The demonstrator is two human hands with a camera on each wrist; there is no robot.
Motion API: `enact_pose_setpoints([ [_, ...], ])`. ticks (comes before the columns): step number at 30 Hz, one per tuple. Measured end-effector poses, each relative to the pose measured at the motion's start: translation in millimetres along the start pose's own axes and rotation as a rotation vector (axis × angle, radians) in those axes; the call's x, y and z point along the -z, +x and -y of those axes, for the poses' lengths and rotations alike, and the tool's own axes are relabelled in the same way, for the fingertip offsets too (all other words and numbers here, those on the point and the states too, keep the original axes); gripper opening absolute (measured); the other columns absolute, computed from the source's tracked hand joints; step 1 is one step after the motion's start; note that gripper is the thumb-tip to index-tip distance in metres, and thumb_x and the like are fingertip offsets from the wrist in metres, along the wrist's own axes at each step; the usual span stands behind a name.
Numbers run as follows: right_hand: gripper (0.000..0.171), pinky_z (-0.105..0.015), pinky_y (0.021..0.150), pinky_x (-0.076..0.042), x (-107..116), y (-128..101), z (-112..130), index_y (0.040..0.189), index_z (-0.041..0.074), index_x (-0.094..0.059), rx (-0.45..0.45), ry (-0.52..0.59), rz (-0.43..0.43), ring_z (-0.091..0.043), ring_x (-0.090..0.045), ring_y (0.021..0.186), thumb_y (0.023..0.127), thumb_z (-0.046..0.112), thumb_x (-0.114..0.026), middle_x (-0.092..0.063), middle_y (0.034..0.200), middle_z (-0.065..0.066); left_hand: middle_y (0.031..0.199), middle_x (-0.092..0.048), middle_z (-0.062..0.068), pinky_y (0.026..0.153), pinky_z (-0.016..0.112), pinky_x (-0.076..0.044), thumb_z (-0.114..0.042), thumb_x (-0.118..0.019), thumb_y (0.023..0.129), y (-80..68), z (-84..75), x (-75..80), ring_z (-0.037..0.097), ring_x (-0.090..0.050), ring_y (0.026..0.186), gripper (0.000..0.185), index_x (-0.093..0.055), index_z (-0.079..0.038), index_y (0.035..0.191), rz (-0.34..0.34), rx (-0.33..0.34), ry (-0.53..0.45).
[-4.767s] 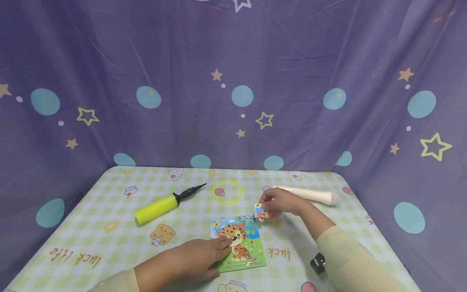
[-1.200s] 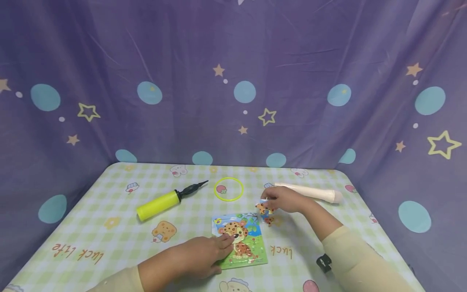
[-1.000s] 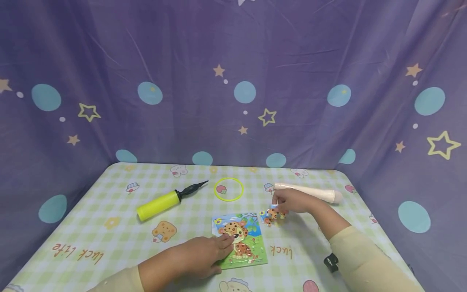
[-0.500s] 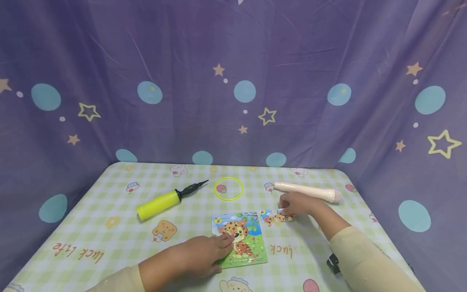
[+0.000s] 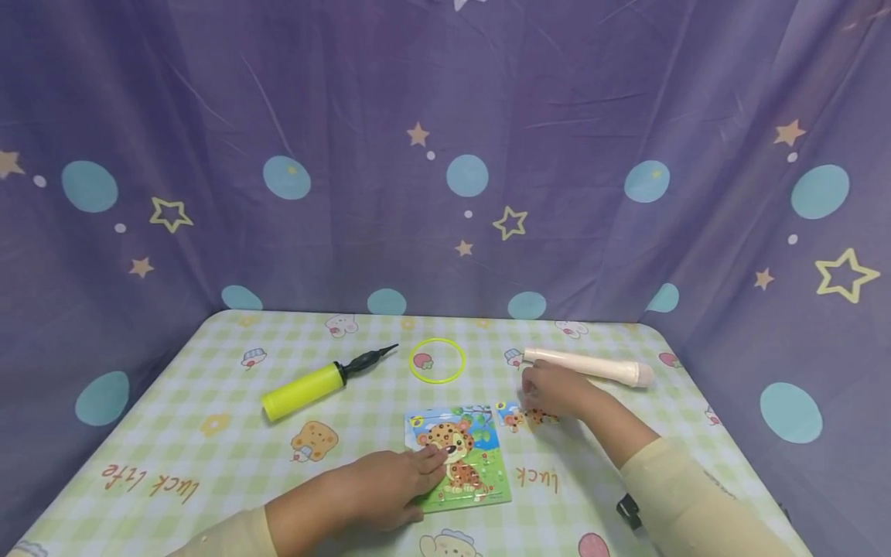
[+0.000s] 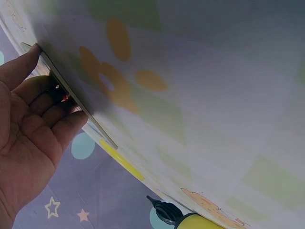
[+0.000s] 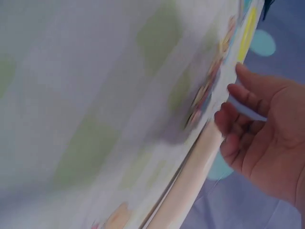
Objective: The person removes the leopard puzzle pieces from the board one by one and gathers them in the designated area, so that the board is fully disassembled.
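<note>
Fingers (image 5: 426,463) of the left hand (image 5: 379,489) are lying flat and relaxed, pressing the left edge of the square cartoon-leopard jigsaw board (image 5: 459,459) onto the green-checked tablecloth (image 5: 209,456). Right hand (image 5: 557,389) is hovering loosely open, gripping nothing, over two loose printed puzzle pieces (image 5: 524,418) lying just right of the board. Cream plastic cylinder (image 5: 592,366) is sitting just behind that hand; yellow balloon pump (image 5: 309,388) and thin yellow ring (image 5: 436,361) are lying farther left.

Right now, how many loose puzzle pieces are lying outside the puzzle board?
2 that I can see: both lie side by side just right of the puzzle board, one piece clear, the other piece partly under the right hand. More may be hidden beneath it.
</note>
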State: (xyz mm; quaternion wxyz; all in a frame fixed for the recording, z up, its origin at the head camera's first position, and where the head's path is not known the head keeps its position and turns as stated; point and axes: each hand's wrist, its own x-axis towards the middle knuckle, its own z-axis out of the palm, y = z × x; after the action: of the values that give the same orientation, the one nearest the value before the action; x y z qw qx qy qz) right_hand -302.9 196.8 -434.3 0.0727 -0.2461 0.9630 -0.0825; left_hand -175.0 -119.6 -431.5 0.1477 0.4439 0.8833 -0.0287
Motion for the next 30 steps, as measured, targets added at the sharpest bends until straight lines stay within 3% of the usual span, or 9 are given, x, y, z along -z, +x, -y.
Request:
enact_pose_setpoints([
  [5,0.02,-0.036,0.083,-0.05,0.3,2.0,30.1,0.104,0.017,-0.065,0.094,0.159,0.023,-0.017,-0.061,0.094,0.09,0.031,-0.071,-0.055,0.098,0.005,0.16,-0.031,0.002,0.112,0.036,-0.039,-0.041,-0.06,0.095,0.4,1.1,-0.1,0.021,-0.033,0.146,0.063,-0.04,-0.018,0.151,0.015,0.013,-0.012],
  [9,0.032,-0.031,0.078,-0.051,-4.5,3.5,54.9,0.119,0.021,-0.064,0.181,0.163,0.068,-0.011,-0.059,0.088,0.09,0.032,-0.071,-0.055,0.107,0.003,0.16,-0.031,0.001,0.112,0.036,-0.04,-0.041,-0.06,0.095,0.6,1.6,0.0,0.022,-0.034,0.145,0.063,-0.041,-0.019,0.151,0.017,0.017,-0.018],
  [13,0.047,-0.025,0.071,-0.048,-12.0,3.3,72.0,0.13,0.033,-0.061,0.239,0.054,0.124,-0.006,-0.053,0.08,0.086,0.039,-0.074,-0.049,0.112,0.006,0.159,-0.032,0.002,0.11,0.037,-0.041,-0.041,-0.06,0.095,0.1,1.3,-0.6,0.022,-0.035,0.145,0.063,-0.041,-0.018,0.151,0.011,0.01,-0.016],
  [18,0.048,-0.022,0.062,-0.044,-17.2,3.5,80.3,0.125,0.045,-0.059,0.272,-0.111,0.141,-0.005,-0.048,0.072,0.079,0.047,-0.075,-0.044,0.11,0.01,0.159,-0.032,0.002,0.11,0.036,-0.041,-0.042,-0.06,0.095,-0.7,0.5,-1.5,0.022,-0.035,0.145,0.063,-0.041,-0.018,0.151,0.009,0.006,-0.007],
  [27,0.051,-0.025,0.061,-0.045,-7.6,6.8,92.9,0.117,0.04,-0.059,0.339,-0.397,0.093,-0.008,-0.047,0.077,0.072,0.059,-0.074,-0.048,0.108,0.008,0.159,-0.033,0.003,0.109,0.035,-0.042,-0.041,-0.06,0.096,-0.3,0.3,-0.3,0.022,-0.035,0.145,0.063,-0.042,-0.017,0.15,0.005,-0.003,0.013],
  [30,0.049,-0.026,0.062,-0.046,-7.4,8.4,94.9,0.111,0.038,-0.058,0.346,-0.445,0.083,-0.009,-0.047,0.078,0.071,0.06,-0.076,-0.049,0.106,0.009,0.158,-0.034,0.004,0.109,0.035,-0.042,-0.041,-0.06,0.096,0.2,-0.3,0.9,0.022,-0.036,0.144,0.062,-0.043,-0.016,0.15,0.002,-0.01,0.021],
])
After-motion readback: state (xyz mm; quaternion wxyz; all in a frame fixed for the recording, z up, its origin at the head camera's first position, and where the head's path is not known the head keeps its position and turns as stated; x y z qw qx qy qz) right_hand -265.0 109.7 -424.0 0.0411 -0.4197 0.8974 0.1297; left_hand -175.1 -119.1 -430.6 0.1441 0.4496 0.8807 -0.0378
